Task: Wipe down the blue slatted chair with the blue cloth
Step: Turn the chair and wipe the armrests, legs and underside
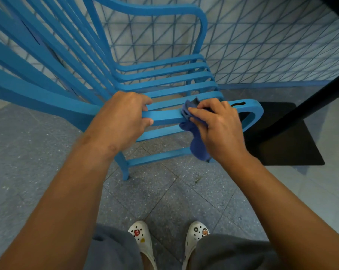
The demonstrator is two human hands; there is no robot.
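The person stands at the side of the blue slatted wooden chair (pixel 164 75), both hands on its near armrest (pixel 164 116). The left hand (pixel 123 117) wraps that flat rail, fingers over the top and thumb along the near edge, apparently to steady the chair against the rubbing. The right hand (pixel 215 125) clutches the crumpled dark blue cloth (pixel 196 137) and presses it onto the same rail, just beside the left hand; a loose tail of cloth hangs below the rail's lower edge.

The armrest curves round into a loop at its front end (pixel 256 114), so the cloth has free rail to travel that way, while the left hand blocks the way back. Beyond the rail lie the seat slats (pixel 170 82), open to reach from above. A black table post (pixel 305 108) on a black square base (pixel 293 149) stands close to the chair's front corner and narrows the room there. The grey speckled floor tiles (pixel 47 152) near the person's white clogs (pixel 143 242) leave standing room.
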